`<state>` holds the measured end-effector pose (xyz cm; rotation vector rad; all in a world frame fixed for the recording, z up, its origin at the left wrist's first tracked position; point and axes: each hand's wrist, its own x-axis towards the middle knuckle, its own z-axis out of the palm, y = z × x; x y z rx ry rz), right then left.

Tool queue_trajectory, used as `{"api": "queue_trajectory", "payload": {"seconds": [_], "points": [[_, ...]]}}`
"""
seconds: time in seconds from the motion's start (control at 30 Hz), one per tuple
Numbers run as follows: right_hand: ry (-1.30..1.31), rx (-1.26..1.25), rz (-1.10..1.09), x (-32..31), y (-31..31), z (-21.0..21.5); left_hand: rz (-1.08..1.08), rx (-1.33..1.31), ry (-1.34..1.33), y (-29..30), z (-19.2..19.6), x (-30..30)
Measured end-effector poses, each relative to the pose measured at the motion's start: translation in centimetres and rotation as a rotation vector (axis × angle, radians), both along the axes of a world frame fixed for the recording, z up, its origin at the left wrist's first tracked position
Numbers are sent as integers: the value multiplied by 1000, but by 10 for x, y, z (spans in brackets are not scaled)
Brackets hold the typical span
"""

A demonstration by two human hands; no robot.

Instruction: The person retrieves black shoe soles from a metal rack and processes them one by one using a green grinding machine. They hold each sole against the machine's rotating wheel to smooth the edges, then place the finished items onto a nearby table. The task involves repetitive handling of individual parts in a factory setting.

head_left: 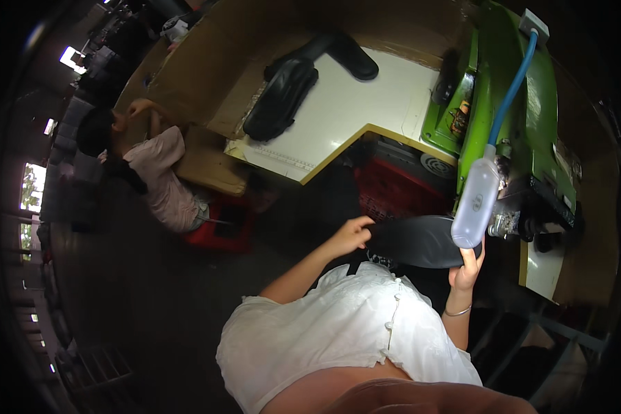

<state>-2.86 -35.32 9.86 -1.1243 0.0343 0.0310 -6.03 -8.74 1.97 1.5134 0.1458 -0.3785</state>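
Between my two hands, before the green machine: one black shoe sole, flat, long axis running left to right, narrower tip toward my left. Left hand pinches that tip, fingers closed on its edge. Right hand grips the wide end from below, fingers curled up around it, partly behind a translucent plastic bottle hanging on a blue hose. White table, yellow-edged, lies beyond, bearing further black soles. Dark open floor to my left; machine crowds the sole's right end.
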Motion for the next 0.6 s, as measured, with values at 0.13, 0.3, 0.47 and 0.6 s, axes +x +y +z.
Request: {"api": "queue_trajectory", "payload": {"seconds": [0.13,0.3,0.47,0.6], "points": [[-93,-201,142,21,8,10,-247,430,-96,-33,21,-9],[-126,-448,389,44,19,47,-122,130,-429,-79,52,9],[-119,31,304,38,-5,3,-113,108,-437,-102,102,58],[183,-326,775,-4,-36,-25,-10,-86,-488,-114,96,58]]}}
